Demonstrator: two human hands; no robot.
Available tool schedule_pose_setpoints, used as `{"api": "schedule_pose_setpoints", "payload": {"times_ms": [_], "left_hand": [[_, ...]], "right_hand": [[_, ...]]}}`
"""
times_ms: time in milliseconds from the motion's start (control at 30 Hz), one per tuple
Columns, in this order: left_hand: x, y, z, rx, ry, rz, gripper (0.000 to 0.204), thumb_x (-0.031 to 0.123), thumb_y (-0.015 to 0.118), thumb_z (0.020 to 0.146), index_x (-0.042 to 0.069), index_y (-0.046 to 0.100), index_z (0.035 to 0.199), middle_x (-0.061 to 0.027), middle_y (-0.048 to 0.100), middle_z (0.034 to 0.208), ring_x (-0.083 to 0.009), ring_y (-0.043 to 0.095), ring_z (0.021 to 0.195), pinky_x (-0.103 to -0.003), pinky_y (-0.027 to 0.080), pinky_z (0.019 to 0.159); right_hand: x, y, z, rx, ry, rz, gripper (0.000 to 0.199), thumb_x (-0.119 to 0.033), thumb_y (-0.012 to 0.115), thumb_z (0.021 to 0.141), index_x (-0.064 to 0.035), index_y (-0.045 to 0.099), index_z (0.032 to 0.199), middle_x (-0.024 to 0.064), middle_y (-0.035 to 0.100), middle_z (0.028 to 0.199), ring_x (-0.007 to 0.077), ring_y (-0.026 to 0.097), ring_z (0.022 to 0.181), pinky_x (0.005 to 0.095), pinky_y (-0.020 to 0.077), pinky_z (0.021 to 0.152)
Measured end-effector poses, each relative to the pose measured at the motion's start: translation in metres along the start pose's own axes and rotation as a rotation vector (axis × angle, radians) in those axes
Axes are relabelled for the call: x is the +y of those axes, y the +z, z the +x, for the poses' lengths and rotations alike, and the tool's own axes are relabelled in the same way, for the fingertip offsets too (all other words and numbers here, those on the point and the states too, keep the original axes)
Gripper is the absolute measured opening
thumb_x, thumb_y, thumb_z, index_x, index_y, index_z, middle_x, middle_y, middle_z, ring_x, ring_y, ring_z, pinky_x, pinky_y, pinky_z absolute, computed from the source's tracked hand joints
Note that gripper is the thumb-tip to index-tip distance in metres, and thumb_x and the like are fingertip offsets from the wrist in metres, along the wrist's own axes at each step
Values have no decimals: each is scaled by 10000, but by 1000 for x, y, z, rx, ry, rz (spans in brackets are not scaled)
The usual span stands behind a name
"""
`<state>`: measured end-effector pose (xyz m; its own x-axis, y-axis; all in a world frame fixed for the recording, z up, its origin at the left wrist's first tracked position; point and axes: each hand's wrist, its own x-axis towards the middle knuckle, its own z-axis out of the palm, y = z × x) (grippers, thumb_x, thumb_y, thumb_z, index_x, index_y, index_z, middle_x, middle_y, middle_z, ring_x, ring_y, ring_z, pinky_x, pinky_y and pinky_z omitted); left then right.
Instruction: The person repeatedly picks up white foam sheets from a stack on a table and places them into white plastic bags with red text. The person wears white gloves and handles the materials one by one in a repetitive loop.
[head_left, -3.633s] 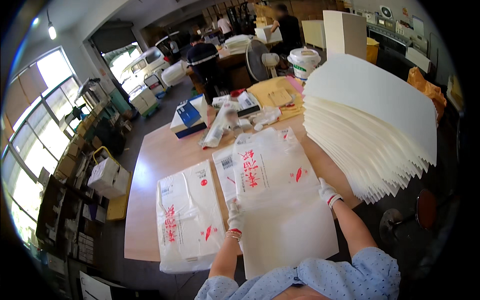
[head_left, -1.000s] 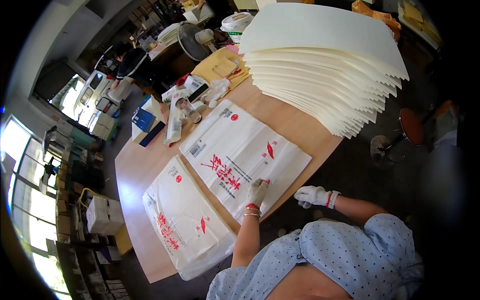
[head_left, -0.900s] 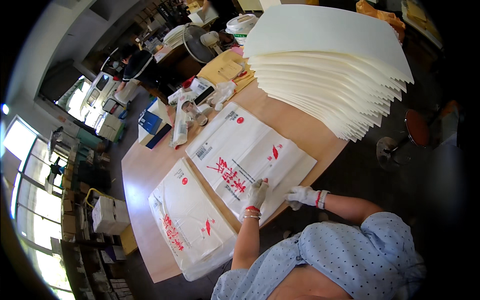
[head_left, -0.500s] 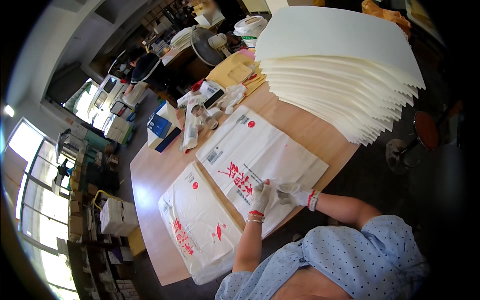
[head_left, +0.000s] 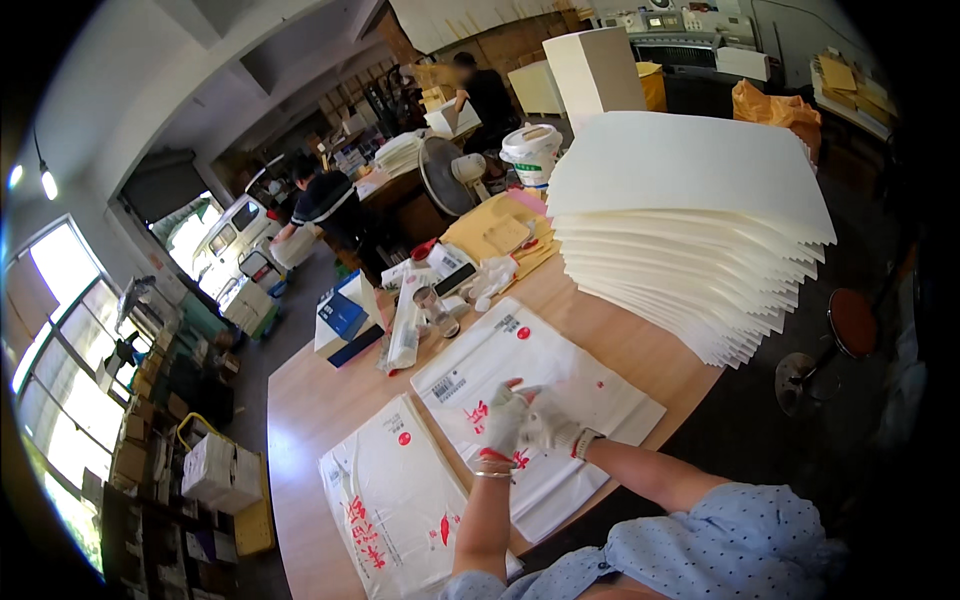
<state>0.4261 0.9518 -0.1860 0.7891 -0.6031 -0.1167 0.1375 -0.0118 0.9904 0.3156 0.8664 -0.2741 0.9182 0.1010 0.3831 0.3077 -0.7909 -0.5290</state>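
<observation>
Two white-gloved hands, left hand [head_left: 505, 424] and right hand [head_left: 550, 422], close against each other over one of two flat white packages with red print, namely the right package [head_left: 610, 390], near the front edge of one pale wood-topped table [head_left: 300, 470]. Fingers of both hands bent inward, the right blurred; cannot tell if pinching anything. Just beside, one left package [head_left: 385, 490], partly behind the left forearm. Farther back on the table, one blue-and-white box [head_left: 345, 318], one clear jar [head_left: 436, 312] and one tall, fanned stack of white sheets [head_left: 690, 170]. Beyond, one fan [head_left: 437, 178], one white bucket [head_left: 532, 152] and two co-workers [head_left: 325, 205]. Right of the table, one round-seated stool [head_left: 852, 322].
</observation>
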Motion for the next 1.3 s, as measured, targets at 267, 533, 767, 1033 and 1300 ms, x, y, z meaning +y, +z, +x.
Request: {"api": "schedule_pose_setpoints", "payload": {"times_ms": [267,533,767,1033,1300], "left_hand": [[58,-33,6,62,478,756,497,86,651,786,-8,429,1221,-66,607,773,-174,555,665,-285,453,638],[105,15,-72,485,1017,1374,431,161,683,729,43,529,1114,-126,624,941,-275,612,826,-382,474,729],[128,89,-98,-180,976,972,448,42,693,724,0,502,1127,-120,606,953,-232,613,843,-328,486,738],[143,232,-94,-866,508,252,365,224,572,890,18,500,1182,-125,595,1136,-241,583,1000,-339,441,882],[220,258,-131,-501,-301,-446,283,153,493,834,34,482,1091,-111,550,1052,-270,506,1066,-477,411,938]], "right_hand": [[0,-66,-49,-301,296,229,705,-433,693,724,-62,469,1280,160,516,1247,306,523,1107,366,398,962],[-76,-458,-200,530,314,-901,714,-365,743,668,-87,470,1267,147,543,1209,321,492,1156,389,394,988],[-17,-555,-234,274,549,-322,837,-314,827,605,-21,428,1280,137,597,1116,240,592,1023,325,461,913],[-33,-581,-193,462,223,-510,165,-147,529,874,-12,608,927,82,659,836,183,616,749,295,489,744],[-192,-465,-172,193,-178,-681,179,-201,586,770,-31,574,826,89,570,798,258,590,731,364,497,657]]}}
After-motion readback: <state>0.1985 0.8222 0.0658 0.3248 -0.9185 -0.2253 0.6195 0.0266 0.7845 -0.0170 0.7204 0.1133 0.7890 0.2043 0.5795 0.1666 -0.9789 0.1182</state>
